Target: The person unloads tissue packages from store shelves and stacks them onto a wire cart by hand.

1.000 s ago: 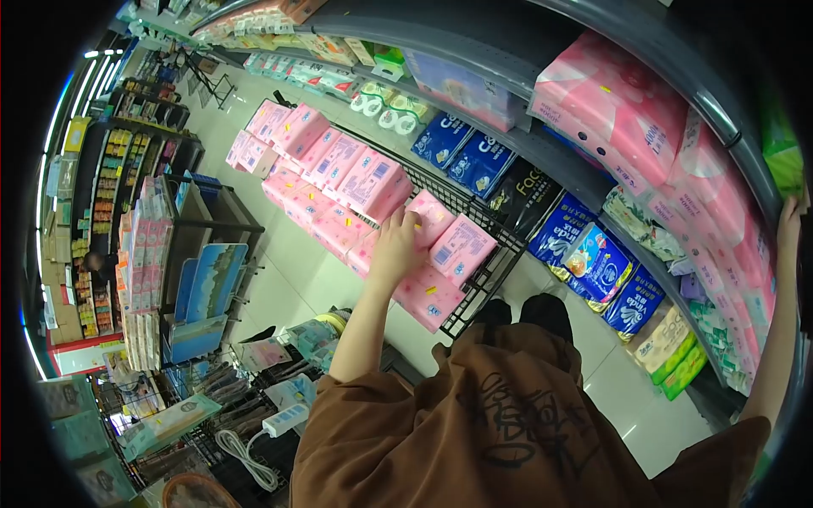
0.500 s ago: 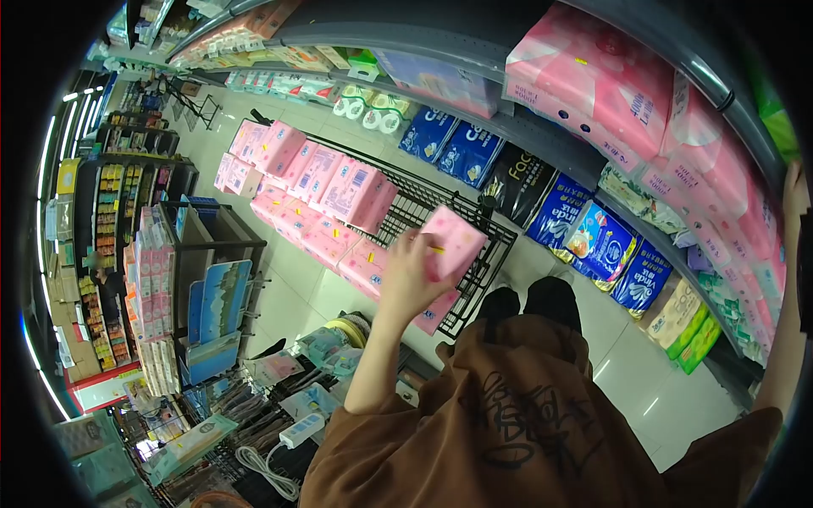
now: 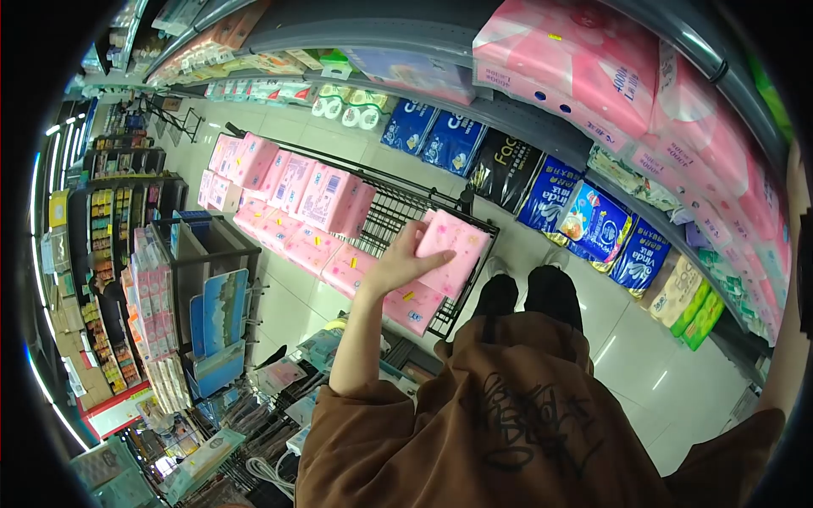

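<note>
My left hand (image 3: 411,258) grips a pink tissue pack (image 3: 451,254), thumb across its top and fingers at its far side. The pack is over the near end of a black wire cart (image 3: 396,222). Several pink packs (image 3: 326,199) stand in a row toward the cart's far end, and a lower row of pink packs (image 3: 347,269) lines its left side. Bare wire mesh shows between the held pack and the upright row. My right hand (image 3: 794,173) is at the far right edge beside the shelf, dark and cut off, so its fingers are hidden.
Shelves on the right hold large pink packages (image 3: 576,76). Blue packs (image 3: 550,199), black packs (image 3: 506,169) and green packs (image 3: 698,320) stand along the lower level. A display rack (image 3: 216,254) is at the left, hanging goods at the lower left. My shoes (image 3: 550,296) are close to the cart.
My left hand has drawn the near-end pack away from the row, and more mesh shows. Another pack seen upright at the near end is no longer distinct. The view has shifted.
</note>
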Available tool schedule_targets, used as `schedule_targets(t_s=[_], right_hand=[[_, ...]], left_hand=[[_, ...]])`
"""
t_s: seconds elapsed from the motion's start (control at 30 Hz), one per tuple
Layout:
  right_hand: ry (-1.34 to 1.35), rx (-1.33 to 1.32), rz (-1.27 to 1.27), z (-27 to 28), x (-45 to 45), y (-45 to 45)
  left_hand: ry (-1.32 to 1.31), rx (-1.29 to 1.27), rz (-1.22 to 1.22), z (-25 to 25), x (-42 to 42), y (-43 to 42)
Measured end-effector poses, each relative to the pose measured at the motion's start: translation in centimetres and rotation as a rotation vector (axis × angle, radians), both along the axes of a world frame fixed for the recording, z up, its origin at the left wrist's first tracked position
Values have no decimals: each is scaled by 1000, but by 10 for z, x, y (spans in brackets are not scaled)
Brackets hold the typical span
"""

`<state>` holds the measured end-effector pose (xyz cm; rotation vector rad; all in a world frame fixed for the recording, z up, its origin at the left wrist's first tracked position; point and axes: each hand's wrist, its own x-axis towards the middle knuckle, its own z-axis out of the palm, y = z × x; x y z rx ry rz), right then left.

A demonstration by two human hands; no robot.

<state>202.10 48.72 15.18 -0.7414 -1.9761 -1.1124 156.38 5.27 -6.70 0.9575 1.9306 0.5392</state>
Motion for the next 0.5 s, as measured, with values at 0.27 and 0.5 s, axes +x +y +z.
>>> schedule_targets(t_s=[0.27,0.5], right_hand=[[-38,113,-22,-2,7,12],[-43,31,-19,-15,36,37]], left_hand=[[37,15,-40,9,16,5],[-53,35,39,-2,14,0]])
